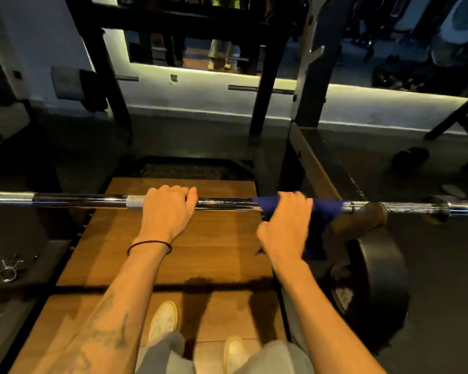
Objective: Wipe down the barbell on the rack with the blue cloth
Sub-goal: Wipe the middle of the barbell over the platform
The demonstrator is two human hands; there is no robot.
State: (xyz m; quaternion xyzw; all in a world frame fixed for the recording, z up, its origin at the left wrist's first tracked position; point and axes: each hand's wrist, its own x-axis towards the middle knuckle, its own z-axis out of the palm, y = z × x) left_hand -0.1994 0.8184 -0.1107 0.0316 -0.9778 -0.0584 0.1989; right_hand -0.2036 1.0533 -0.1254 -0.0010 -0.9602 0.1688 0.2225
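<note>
Curling over the top of the barbell, the fingers of the right hand clamp the blue cloth around the shaft. The thumb of this hand sits on the near side, lower than the bar. The fingers of the left hand lie together over the bare shaft, to the left of the cloth, and they wrap it from above. The two hands are near each other but apart, with a shiny piece of bar between them.

One thin black band goes around the left wrist, and the left forearm shows dark tattoo marks.

One barbell is in view. It runs level from the left edge to the right edge of the scene, between the person and the far wall. Its shaft is dark and glossy in the middle, with one short knurled silver ring just left of the left hand, and it becomes bright chrome toward both ends. One cloth is there; it is deep blue, wrapped on the bar under the right hand, and a loose part hangs down on the near side.

One black weight plate stands below the right part of the bar. One wooden platform lies under the hands. Two pale shoes stand on it at the near edge. One metal collar clip lies on the dark floor at the left. Two black rack uprights rise at the far side.
</note>
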